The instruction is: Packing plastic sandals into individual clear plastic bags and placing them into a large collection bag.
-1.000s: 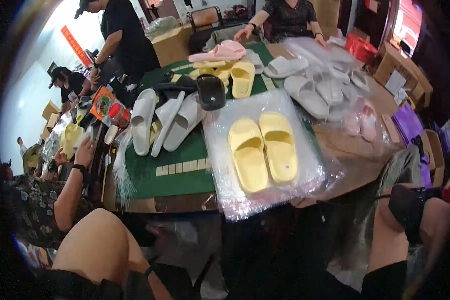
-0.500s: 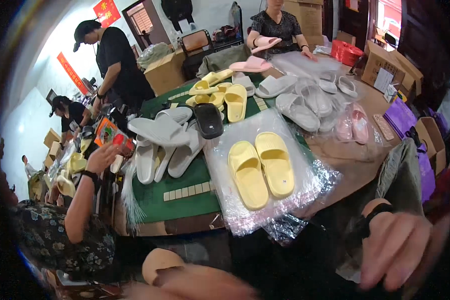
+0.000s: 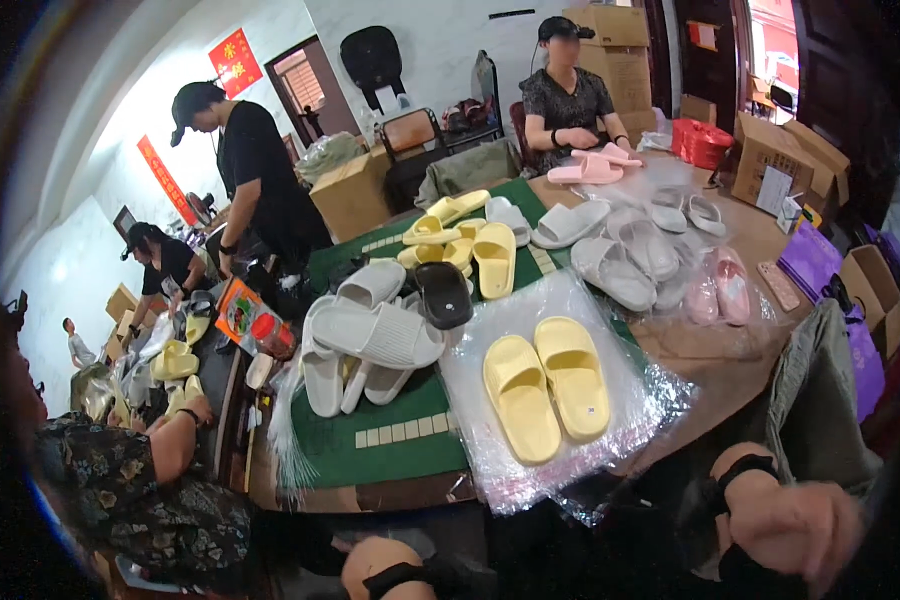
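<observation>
A pair of yellow slippers (image 3: 545,390) lies side by side on a stack of clear plastic bags (image 3: 470,440) at the table's front edge. My left hand (image 3: 410,590) is at the lower edge, below the table's rim; a black wristband shows and its fingers are cut off. At the lower right is my right hand (image 3: 795,530), also with a black wristband, clear of the slippers. Motion smears its fingers, which look bent, and I cannot make out anything in them. Left of the bags, grey slippers (image 3: 380,330) are heaped beside a black slipper (image 3: 443,295).
More yellow slippers (image 3: 493,262) lie behind. Bagged grey slippers (image 3: 615,272) and bagged pink ones (image 3: 718,287) are to the right, near a phone (image 3: 778,285). Across the table a person (image 3: 570,110) handles pink slippers (image 3: 590,168). Another person's floral sleeve (image 3: 110,490) is close on my left.
The view has shifted, so the table sits lower. My left hand has dropped mostly out of the picture. The person opposite has lowered a pink slipper; the neighbour's raised hand has come down.
</observation>
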Available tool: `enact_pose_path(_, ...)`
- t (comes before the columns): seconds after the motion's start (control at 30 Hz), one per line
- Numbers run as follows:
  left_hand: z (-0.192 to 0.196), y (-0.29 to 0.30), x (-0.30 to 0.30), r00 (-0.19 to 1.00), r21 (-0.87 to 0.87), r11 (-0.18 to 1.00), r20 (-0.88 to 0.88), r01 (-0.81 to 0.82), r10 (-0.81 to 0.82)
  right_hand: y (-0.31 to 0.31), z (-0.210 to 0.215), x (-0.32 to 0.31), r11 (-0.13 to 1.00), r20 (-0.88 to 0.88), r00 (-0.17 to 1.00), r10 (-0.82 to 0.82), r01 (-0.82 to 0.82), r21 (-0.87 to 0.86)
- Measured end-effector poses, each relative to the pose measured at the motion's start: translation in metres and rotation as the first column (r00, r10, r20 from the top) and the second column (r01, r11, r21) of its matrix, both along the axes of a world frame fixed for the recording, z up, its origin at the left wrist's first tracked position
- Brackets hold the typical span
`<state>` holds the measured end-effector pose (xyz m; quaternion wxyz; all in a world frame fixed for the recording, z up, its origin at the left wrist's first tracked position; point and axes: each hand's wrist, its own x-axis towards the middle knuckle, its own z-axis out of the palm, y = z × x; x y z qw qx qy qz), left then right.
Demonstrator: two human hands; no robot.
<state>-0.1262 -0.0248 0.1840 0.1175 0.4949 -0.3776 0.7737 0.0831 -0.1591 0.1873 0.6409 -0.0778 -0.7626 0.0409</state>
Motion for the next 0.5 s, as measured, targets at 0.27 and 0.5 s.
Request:
enact_pose_path(0.27,-0.206,0.031,0.071,0.118,0.030,0.858,-0.987,-0.514,0.105,0.121,-0.153,0.060,0.050,0.713,0.693,-0.110,0.720,-0.692)
enact_pose_path(0.5,-0.271,0.029,0.077,-0.095,0.389,0.738,-0.908,-0.551,0.408,0.205,-0.245,0.054,-0.107,0.894,0.368,-0.255,0.908,-0.404)
